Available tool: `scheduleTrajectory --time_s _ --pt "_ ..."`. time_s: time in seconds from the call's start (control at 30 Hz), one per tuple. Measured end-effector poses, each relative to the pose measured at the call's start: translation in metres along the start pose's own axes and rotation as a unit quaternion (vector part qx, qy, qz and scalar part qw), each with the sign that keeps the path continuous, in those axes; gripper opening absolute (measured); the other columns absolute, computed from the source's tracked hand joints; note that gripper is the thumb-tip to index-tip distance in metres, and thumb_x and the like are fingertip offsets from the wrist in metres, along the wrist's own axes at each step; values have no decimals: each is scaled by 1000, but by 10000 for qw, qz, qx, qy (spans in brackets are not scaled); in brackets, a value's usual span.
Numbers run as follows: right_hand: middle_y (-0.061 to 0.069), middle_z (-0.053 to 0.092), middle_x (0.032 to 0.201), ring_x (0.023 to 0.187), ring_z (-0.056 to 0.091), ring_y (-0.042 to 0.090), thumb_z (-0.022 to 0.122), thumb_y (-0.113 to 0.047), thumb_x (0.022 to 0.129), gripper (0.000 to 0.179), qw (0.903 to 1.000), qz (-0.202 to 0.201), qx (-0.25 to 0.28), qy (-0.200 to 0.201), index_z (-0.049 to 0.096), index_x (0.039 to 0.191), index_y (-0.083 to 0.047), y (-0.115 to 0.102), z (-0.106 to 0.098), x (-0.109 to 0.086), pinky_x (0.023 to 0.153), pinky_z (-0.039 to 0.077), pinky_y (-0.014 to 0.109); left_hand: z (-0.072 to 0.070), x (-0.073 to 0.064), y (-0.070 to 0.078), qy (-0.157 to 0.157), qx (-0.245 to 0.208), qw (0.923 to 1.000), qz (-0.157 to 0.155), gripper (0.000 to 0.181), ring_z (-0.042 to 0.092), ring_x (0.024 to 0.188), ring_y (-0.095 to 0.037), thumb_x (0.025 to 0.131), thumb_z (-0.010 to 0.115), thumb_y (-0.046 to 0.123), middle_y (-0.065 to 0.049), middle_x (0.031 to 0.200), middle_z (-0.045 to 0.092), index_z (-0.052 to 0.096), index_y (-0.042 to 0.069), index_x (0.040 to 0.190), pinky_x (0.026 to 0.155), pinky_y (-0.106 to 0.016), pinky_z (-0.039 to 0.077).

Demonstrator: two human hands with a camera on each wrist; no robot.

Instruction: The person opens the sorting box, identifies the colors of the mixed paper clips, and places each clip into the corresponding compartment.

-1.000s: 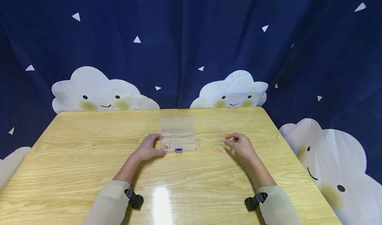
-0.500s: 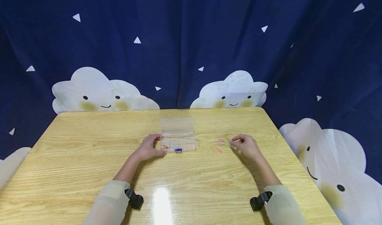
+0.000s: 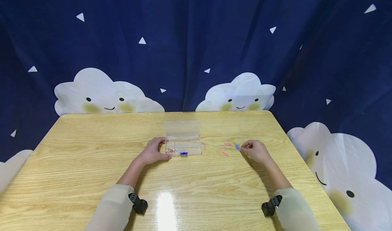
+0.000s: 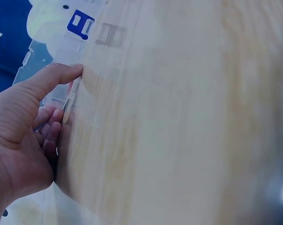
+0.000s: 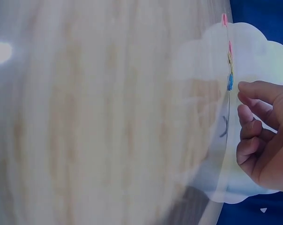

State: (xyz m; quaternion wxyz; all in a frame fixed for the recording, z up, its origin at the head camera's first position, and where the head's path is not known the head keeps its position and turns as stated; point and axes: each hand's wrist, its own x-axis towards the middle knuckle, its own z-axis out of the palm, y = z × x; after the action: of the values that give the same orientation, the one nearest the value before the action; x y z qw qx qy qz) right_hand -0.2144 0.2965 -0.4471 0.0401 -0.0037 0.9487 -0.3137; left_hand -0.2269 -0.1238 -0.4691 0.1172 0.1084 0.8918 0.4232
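A clear plastic compartment box (image 3: 183, 145) lies on the table with its lid (image 3: 182, 128) raised at the back. My left hand (image 3: 151, 152) grips its left end, thumb at the front edge and fingers behind. Inside the front compartments are red paper clips (image 3: 170, 150) and white paper clips (image 3: 178, 150). A blue latch (image 4: 81, 24) shows on the box front. My right hand (image 3: 255, 151) hovers beside blue paper clips (image 5: 230, 82), its thumb and forefinger close together, with a small gap to the clips. Its other fingers are loosely curled.
Left of the blue clips lie yellow paper clips (image 3: 232, 144) and two pinkish-red ones, one farther back (image 3: 227, 144) and a nearer pink paper clip (image 3: 225, 154). Behind the wooden table (image 3: 196, 186) hangs a dark blue curtain (image 3: 171, 47) with cloud shapes.
My right hand has moved right, away from the pile, bringing yellow and blue paper clips into sight. My left hand and the box have stayed in place.
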Motion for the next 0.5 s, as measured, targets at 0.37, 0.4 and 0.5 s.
scheduleTrajectory --time_s 0.37,0.4,0.5 --pt "7 63 83 71 53 17 65 -21 86 16 9994 13 -248 -222 67 92 -5 -4 0 1 61 42 27 0 0 -1 7 -16 10000 46 78 38 117 -32 73 79 27 -17 128 46 41 0 135 100 -48 34" --pt "7 63 83 72 53 17 65 -20 86 16 9994 -2 -272 -227 67 91 -5 -4 0 1 61 41 27 0 0 -1 -2 -8 10000 45 78 38 117 -32 73 79 28 -17 128 46 41 0 135 100 -49 34" --pt "7 63 82 71 53 16 65 -21 86 16 9992 -13 -353 -211 68 90 -6 -5 1 3 61 41 27 0 0 -1 -8 0 10000 28 78 38 118 -32 73 79 28 -16 128 45 41 1 135 100 -49 34"
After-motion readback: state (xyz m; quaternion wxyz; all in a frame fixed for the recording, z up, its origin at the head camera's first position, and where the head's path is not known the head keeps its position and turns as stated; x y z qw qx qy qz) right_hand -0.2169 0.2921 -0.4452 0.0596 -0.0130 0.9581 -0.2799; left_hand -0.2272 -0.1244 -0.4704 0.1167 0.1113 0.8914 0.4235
